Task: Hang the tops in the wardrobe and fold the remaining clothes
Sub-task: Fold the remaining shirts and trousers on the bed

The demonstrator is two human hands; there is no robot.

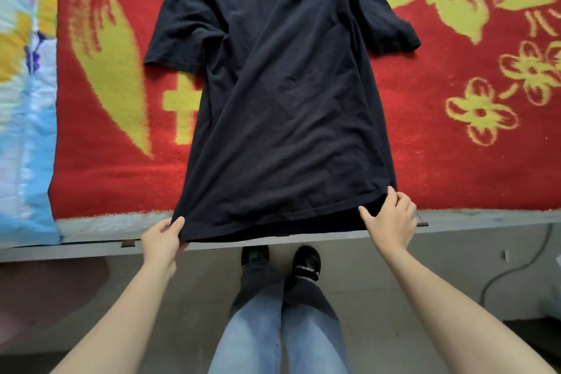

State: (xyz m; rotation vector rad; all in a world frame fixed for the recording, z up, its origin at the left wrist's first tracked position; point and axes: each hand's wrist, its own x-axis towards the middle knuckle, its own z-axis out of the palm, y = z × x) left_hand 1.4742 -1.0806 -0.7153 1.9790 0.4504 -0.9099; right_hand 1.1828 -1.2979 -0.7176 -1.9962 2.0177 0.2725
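While left hand (162, 240) pinches T-shirt (282, 100) hem, right hand (391, 218) touches other corner.

T-shirts: you have one black T-shirt (282, 94), with two short sleeves.
Hands: you show two, the left hand (162, 241) and the right hand (391, 218).
Blankets: one red flowered blanket (455, 161).
Quilts: one pale patterned quilt (24, 100).
Shoes: you wear two, a left shoe (255, 255) and a right shoe (308, 261).
Cables: one grey cable (528, 264).
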